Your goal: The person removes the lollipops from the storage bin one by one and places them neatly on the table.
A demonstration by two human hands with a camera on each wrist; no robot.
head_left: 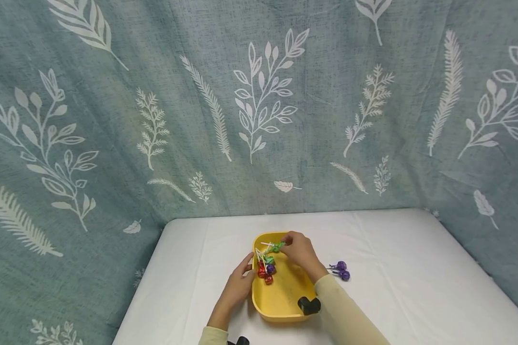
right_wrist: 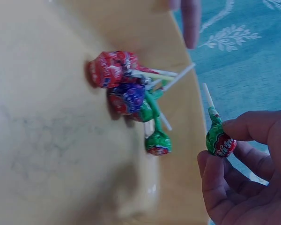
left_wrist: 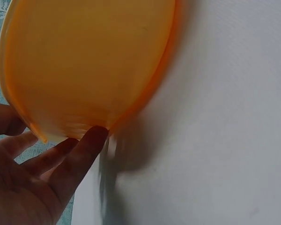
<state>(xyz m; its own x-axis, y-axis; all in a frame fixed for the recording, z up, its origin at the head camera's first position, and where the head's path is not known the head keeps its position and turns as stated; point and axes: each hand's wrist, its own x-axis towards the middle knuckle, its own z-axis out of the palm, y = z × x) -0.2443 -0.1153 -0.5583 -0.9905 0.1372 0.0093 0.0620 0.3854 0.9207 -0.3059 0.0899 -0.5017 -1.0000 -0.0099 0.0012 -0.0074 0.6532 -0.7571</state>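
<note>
Head view: a person's right hand [head_left: 299, 250] hovers over the far end of a yellow plastic tray [head_left: 285, 299] on a white-covered table [head_left: 414, 287], its fingers pinched on a green-wrapped lollipop [head_left: 277, 247]. The left hand [head_left: 241, 282] rests against the tray's left wall, fingers relaxed and straight, touching the rim without curling round it.

Right wrist view: the held lollipop [right_wrist: 220, 140] sits between thumb and fingertips [right_wrist: 243, 129], its white stick pointing up and away from the palm, its wrapped head down toward the hand. It hangs just beside the cluster of lollipops [right_wrist: 131, 93] lying in the tray, apart from them and not touching. That pile holds red, purple and green heads, sticks fanned toward the tray's far wall.

Left wrist view: the fingers of the left hand [left_wrist: 79, 154] press the underside edge of the tray [left_wrist: 84, 65], which fills the frame above them.

In the head view, 2 purple lollipops [head_left: 341, 270] lie on the cloth just right of the tray, near the right forearm; the right hand is plainly the nearer to them. A leaf-print blue-green curtain [head_left: 259, 96] backs the scene.
</note>
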